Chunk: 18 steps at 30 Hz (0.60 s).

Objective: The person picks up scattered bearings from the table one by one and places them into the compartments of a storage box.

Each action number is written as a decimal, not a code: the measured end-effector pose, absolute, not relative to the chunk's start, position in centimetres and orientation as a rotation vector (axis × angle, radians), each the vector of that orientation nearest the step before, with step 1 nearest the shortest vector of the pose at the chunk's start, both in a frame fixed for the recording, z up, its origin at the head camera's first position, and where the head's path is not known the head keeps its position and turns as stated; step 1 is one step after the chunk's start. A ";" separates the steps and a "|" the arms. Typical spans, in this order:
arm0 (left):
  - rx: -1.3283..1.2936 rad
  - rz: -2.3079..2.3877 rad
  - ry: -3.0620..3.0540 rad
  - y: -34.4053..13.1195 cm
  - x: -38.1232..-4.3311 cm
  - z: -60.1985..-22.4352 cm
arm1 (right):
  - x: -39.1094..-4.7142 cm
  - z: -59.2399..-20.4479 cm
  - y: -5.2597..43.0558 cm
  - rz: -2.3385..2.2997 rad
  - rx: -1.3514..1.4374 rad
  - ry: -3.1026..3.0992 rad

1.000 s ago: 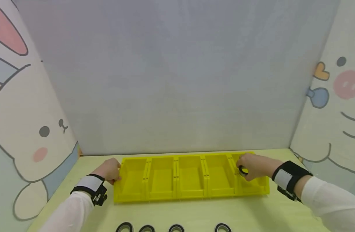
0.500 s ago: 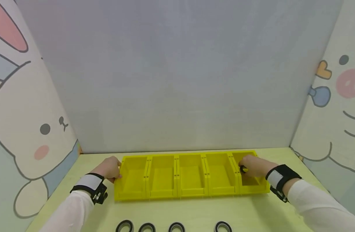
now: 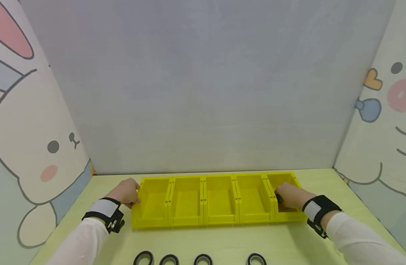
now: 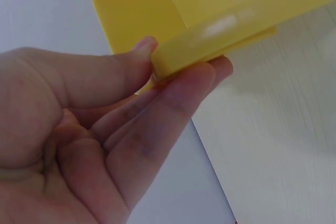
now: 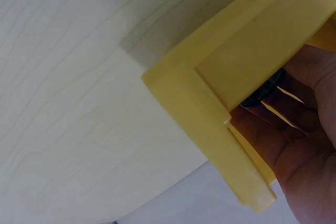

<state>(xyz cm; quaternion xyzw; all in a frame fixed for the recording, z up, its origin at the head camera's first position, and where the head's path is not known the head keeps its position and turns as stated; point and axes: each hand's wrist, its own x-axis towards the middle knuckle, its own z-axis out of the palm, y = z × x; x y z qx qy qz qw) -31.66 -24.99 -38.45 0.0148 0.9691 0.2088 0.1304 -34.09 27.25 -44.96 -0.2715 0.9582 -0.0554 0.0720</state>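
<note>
A row of joined yellow bins (image 3: 219, 219) stands on the table in the head view. At its left end, my left hand (image 3: 126, 192) pinches the side wall between thumb and fingers; the left wrist view shows this grip on the yellow rim (image 4: 220, 38) closely. My right hand (image 3: 290, 195) reaches down inside the rightmost compartment. It holds a black-sealed ring bearing (image 5: 265, 90), mostly hidden behind the bin's front wall and the fingers.
Several ring bearings lie along the table's near edge, among them a left one (image 3: 144, 258) and a right one (image 3: 256, 259), cut off by the frame. A grey wall (image 3: 203, 92) rises behind the bins, with cartoon panels on both sides.
My right hand has lowered the bearing deeper into the rightmost compartment, and the bearing has gone mostly out of sight. My left hand keeps its grip on the bin's left end.
</note>
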 end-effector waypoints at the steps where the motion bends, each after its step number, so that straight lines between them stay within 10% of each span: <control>1: 0.040 0.609 2.816 -25.0 -31.6 -38.5 | -34.1 -45.0 27.2 -0.171 -0.819 2.883; 18: 0.043 0.647 2.805 -25.1 -31.5 -38.3 | -34.1 -45.2 27.8 -0.299 -0.767 2.851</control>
